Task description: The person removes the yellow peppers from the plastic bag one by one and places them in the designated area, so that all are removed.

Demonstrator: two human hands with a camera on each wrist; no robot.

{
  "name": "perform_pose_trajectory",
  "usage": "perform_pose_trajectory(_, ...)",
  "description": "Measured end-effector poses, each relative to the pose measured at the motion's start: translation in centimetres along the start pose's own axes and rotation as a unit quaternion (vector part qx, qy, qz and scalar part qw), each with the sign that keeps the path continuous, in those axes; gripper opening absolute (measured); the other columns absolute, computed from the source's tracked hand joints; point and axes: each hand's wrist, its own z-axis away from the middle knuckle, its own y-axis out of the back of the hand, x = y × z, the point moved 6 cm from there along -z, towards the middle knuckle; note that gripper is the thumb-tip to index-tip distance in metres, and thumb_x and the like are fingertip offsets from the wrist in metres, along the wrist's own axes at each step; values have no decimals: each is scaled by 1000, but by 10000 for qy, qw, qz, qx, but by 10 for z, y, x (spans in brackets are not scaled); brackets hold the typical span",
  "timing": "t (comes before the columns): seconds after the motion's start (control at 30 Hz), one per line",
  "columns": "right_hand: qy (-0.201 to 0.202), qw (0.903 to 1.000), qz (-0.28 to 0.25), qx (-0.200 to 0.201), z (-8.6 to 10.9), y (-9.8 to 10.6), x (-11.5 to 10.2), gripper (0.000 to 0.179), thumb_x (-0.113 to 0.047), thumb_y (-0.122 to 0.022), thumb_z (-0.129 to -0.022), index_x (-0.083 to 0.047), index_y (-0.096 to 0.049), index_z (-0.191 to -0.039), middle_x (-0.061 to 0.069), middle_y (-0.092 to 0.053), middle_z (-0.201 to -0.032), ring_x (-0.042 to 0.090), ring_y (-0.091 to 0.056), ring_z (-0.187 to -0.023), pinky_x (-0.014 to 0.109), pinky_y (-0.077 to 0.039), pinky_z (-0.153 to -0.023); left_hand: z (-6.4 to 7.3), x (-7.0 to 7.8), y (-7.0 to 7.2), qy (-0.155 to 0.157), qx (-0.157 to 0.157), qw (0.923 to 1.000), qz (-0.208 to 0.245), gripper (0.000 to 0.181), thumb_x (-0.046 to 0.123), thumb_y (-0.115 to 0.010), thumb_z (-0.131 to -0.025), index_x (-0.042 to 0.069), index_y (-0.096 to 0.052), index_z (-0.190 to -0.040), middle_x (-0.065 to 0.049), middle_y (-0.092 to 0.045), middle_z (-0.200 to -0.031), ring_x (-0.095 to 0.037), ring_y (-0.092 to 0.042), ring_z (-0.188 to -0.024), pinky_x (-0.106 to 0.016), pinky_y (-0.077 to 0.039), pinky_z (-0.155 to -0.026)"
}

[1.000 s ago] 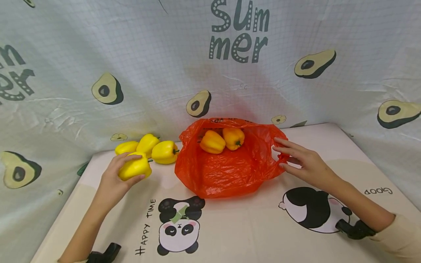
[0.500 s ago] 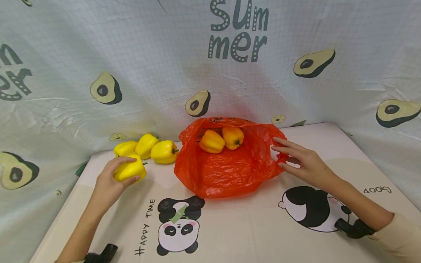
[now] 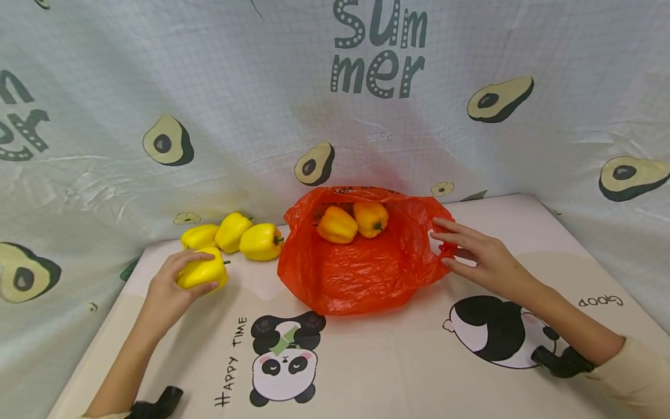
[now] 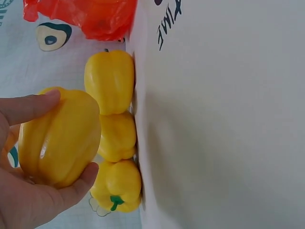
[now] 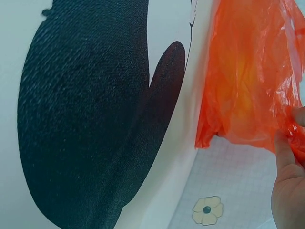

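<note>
My left hand (image 3: 166, 288) grips a yellow bell pepper (image 3: 203, 272) between thumb and fingers, above the left part of the table. The same pepper (image 4: 64, 138) fills the near left of the left wrist view. Behind it, three more yellow bell peppers (image 3: 260, 241) rest in a row by the back cloth. A red plastic bag (image 3: 361, 282) lies with its mouth spread toward me. Inside sit two orange-looking bell peppers (image 3: 337, 224). With thumb and fingers, my right hand (image 3: 487, 261) pinches the bag's right edge, where a handle hole shows.
A pale table covering (image 3: 382, 366) with printed pandas and lettering lies under everything. Behind it hangs a whitish cloth (image 3: 251, 99) with avocado prints, close to the peppers and the bag. Black wrist straps (image 3: 562, 362) are on both forearms.
My left hand has drifted left and slightly down with the yellow bell pepper, away from the bag. My right hand and the bag have kept their place.
</note>
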Motion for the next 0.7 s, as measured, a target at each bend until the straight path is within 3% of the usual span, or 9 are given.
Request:
perform_pose_trajectory(0.37,9,9999,98,-15,-2,0,0,58,0,-80,-84,-6,-61,-139,14,-50,-152,33,-63,-119,38,-60,-80,-4,-7,4,-162,134,9996,-185,47,0,-83,-80,2,-66,-124,-25,-46,-140,-50,-36,-135,-72,-20,-113)
perform_pose_trajectory(0.7,103,9999,54,35,0,2,-1,61,1,-80,-84,-8,-61,-140,14,-50,-151,32,-67,-115,38,-60,-79,-6,-28,12,-140,103,9990,-414,52,3,-83,-82,2,-64,-131,-31,-41,-149,-56,-35,-136,-73,-23,-111)
